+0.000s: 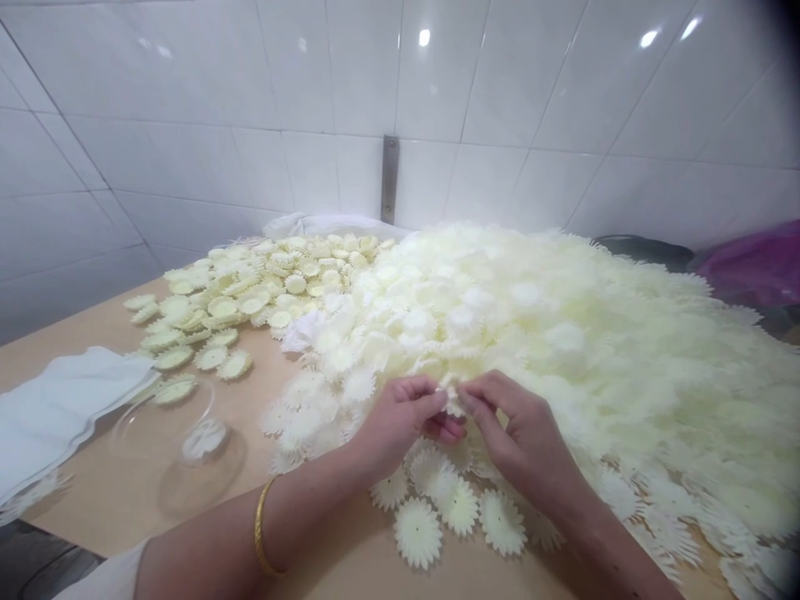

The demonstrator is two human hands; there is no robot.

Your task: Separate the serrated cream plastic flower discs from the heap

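Note:
Between the fingertips of both hands is a small pale flower-shaped piece (451, 402) with a notched edge, partly covered by the fingers. My left hand (406, 412), with a gold bangle on its wrist, pinches it from the left. From the right, my right hand (516, 421) pinches the same piece with thumb and forefinger. Right behind the hands rises a large heap of thin pale-yellow flower cutouts (550, 325). Several loose flower cutouts (418, 532) lie flat below the hands, some with a small dark centre hole.
Thicker flower pieces (250, 292) are piled at the back left. A clear round container (203, 467) holding something white stands near a white cloth (68, 408) on the brown tabletop (125, 517). A tiled wall (312, 100) borders the back, and a purple bag (756, 262) sits far right.

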